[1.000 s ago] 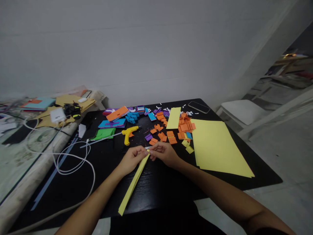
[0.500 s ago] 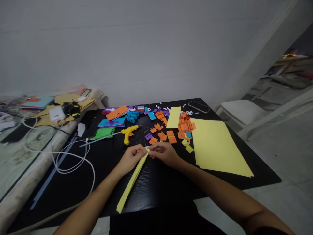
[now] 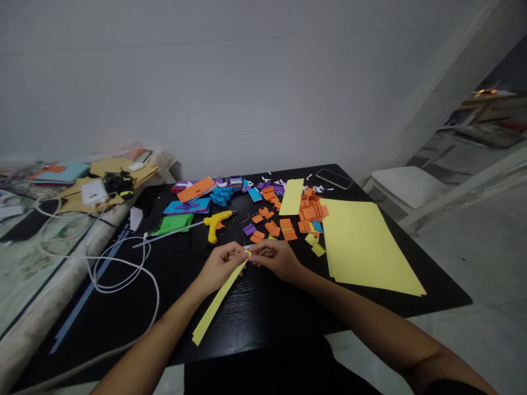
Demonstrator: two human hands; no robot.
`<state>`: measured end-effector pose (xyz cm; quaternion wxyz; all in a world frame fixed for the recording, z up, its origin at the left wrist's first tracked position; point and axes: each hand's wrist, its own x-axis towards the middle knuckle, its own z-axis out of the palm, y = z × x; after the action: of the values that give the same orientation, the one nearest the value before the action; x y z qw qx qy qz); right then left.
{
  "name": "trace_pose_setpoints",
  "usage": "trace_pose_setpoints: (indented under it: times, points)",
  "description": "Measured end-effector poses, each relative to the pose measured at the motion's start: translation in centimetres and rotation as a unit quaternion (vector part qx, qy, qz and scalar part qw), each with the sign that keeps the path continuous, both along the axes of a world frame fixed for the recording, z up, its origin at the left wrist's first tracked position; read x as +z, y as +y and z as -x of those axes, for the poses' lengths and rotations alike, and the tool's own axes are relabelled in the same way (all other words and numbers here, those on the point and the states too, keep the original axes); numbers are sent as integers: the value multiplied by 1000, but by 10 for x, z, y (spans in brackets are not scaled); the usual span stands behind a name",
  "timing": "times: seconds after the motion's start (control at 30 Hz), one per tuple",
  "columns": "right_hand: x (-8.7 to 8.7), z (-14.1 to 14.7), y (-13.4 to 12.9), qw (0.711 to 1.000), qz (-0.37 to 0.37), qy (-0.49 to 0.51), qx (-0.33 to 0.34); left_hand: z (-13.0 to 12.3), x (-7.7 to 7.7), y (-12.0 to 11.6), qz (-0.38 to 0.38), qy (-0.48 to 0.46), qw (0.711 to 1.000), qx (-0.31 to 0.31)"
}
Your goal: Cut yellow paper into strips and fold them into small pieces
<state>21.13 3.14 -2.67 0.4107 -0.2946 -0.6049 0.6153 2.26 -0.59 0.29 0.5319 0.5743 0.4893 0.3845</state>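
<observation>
A long folded yellow paper strip (image 3: 220, 300) slants from my fingers down toward the table's front edge. Near its upper end my left hand (image 3: 222, 266) pinches it between thumb and fingers. My right hand (image 3: 278, 259) is closed on the strip's top end, its fingertips almost touching those of my left hand. A small whitish piece shows between the hands, too small to make out. Just beyond them lie a yellow glue gun (image 3: 214, 224) and many small orange paper pieces (image 3: 288, 233).
Large yellow sheets (image 3: 366, 247) cover the right of the black table (image 3: 442, 293). Behind are a yellow rectangle (image 3: 292, 197), a phone (image 3: 334, 178) and blue folded paper (image 3: 187, 207). A white cable (image 3: 154, 299) loops at the left. A white stool (image 3: 405, 186) stands right.
The strip's lower end has swung slightly left and up, and its layers lie closer together. My hands have stayed nearly in place, still gripping the top end.
</observation>
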Motion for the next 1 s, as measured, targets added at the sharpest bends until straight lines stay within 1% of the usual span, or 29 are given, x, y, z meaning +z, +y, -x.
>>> trace_pose_setpoints:
  times: [0.13, 0.33, 0.5, 0.73, 1.0]
  points:
    - [0, 0, 1, 999, -36, -7, -8, 0, 0, 0, -3, -1, 1000, 1]
    - [-1, 0, 0, 997, -60, -33, -25, 1, -2, 0, -4, 2, 1000, -1]
    - [-2, -1, 0, 997, -63, -45, -31, 3, -4, 1, -8, 6, 1000, -5]
    - [-2, -1, 1, 997, -64, -33, -29, 3, -3, 1, 5, 5, 1000, -6]
    - [-1, -1, 0, 997, -58, -43, -31, 2, -4, 2, -13, 5, 1000, -5]
